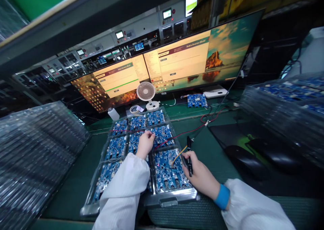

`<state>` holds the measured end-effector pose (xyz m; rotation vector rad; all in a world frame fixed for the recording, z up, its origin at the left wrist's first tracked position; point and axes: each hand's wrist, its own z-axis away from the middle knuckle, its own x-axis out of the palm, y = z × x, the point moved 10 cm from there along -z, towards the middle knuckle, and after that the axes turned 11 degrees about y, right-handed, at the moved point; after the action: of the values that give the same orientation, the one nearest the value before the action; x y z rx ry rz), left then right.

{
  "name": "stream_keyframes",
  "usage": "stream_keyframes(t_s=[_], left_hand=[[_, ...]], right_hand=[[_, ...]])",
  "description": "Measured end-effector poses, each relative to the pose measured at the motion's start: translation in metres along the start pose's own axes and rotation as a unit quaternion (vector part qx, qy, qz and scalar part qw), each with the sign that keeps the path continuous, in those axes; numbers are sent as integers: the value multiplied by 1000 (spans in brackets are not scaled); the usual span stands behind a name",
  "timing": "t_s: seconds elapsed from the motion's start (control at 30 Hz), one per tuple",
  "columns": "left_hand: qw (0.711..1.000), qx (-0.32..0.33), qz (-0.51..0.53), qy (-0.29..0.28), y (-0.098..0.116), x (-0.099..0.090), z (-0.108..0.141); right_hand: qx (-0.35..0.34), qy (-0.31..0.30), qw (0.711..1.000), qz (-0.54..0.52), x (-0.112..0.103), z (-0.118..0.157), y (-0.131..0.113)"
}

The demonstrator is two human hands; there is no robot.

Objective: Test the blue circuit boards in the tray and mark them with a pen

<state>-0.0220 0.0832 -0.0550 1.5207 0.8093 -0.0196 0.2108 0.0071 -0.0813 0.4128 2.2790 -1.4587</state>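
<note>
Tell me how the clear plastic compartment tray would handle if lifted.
The clear plastic compartment tray would probably flex, since its rim looks thin. The blue rectangular circuit boards in its compartments might slide if tilted. The thin red wire crossing over could snag.

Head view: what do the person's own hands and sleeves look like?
The left hand and right hand are ungloved. The left sleeve and right sleeve are white, loose and long, narrowing toward the hands. A wide blue wristband sits between the right hand and its sleeve.

Green bench (pixel 69 184) beneath a clear tray (pixel 169 202), white fan (pixel 146 91), white bottle (pixel 113 114) and black mouse pad (pixel 222 135).
</note>
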Motion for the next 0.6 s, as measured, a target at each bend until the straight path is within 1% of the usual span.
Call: stream_keyframes(t_s=[0.1, 0.2, 0.3, 0.37, 0.43, 0.5, 0.6], left_hand=[[995, -41, 87, -32, -3, 12, 2], [978, -85, 182, -63, -5, 23, 4], [966, -102, 222, -80, -5, 30, 5], [967, -99, 215, -91, -7, 36, 4], [975, -82, 185, -97, -9, 41, 0], [984, -50, 140, -96, -10, 43, -5], [994, 13, 65, -89, -5, 42, -13]], right_hand=[[3, -4, 1000, -7, 2, 0, 0], [5, -14, 1000, -9, 6, 1, 0], [9, -26, 1000, -7, 9, 1, 0], [13, -31, 999, -4, 10, 1, 1], [16, -35, 999, -3, 11, 1, 1], [18, -37, 999, -3, 11, 1, 1], [18, -39, 999, -5, 11, 1, 2]])
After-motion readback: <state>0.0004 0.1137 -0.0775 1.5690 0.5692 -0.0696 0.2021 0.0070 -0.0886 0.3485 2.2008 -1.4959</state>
